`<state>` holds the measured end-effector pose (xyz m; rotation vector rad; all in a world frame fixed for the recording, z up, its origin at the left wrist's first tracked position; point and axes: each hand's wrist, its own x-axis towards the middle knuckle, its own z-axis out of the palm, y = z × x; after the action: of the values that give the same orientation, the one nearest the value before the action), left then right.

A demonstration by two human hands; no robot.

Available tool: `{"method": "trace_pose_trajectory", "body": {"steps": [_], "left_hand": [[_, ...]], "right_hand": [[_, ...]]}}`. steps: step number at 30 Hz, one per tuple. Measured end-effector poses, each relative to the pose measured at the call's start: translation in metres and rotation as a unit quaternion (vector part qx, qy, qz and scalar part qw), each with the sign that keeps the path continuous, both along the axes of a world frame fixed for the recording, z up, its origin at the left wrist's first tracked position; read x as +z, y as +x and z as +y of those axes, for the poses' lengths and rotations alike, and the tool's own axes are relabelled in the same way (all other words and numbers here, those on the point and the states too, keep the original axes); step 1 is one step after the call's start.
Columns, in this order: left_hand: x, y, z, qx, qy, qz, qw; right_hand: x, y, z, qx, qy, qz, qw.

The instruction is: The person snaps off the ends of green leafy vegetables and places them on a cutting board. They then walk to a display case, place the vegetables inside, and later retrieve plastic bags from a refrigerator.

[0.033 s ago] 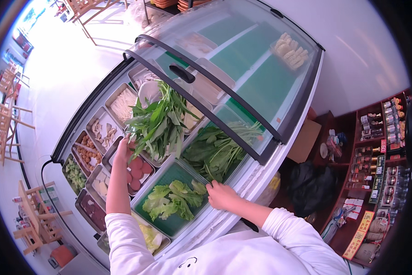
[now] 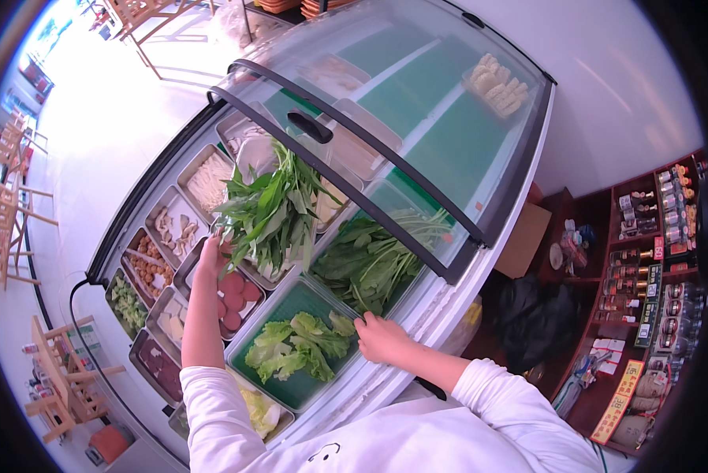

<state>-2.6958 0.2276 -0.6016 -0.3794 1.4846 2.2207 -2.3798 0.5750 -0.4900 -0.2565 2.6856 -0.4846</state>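
Note:
A big bunch of long-leaved greens [image 2: 271, 209] is in my left hand [image 2: 212, 257], which grips it by the stem end. The leaves hang over several metal trays and hide parts of them. My right hand [image 2: 381, 339] is closed at the near corner of a green-lined bin [image 2: 311, 293], its fingers on the rim. Loose lettuce leaves [image 2: 303, 343] lie inside that bin. Just beyond my right fingers, a second bin holds more leafy greens with stems [image 2: 370, 256], partly under the glass.
A glass lid with a black frame [image 2: 346, 177] covers the display case's far part. Trays of mushrooms [image 2: 177, 229], round pink slices [image 2: 232, 303] and broccoli [image 2: 125, 303] stand at the left. Shelves of bottles [image 2: 638, 276], a black bag [image 2: 535, 323] and wooden chairs [image 2: 66, 378] surround the case.

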Motion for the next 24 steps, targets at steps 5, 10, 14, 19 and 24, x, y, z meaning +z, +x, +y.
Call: {"method": "trace_pose_trajectory", "body": {"steps": [5, 10, 14, 19, 24], "left_hand": [[0.026, -0.044, 0.066, -0.073, -0.054, 0.010, 0.996], [0.026, -0.081, 0.119, -0.102, -0.055, 0.014, 0.993], [0.047, -0.092, 0.192, -0.100, -0.027, 0.023, 0.994], [0.045, -0.125, 0.241, -0.134, 0.037, 0.026, 0.990], [0.017, -0.163, 0.298, -0.194, -0.109, 0.217, 0.950]], "right_hand": [[-0.001, 0.002, 0.003, -0.002, -0.003, 0.025, 1.000], [-0.001, -0.002, 0.004, 0.027, 0.008, 0.032, 0.999], [0.007, -0.003, 0.004, 0.032, 0.028, -0.010, 0.999], [0.002, -0.005, 0.003, 0.046, 0.052, -0.015, 0.997], [-0.001, -0.006, 0.002, 0.036, 0.038, -0.028, 0.998]]}}
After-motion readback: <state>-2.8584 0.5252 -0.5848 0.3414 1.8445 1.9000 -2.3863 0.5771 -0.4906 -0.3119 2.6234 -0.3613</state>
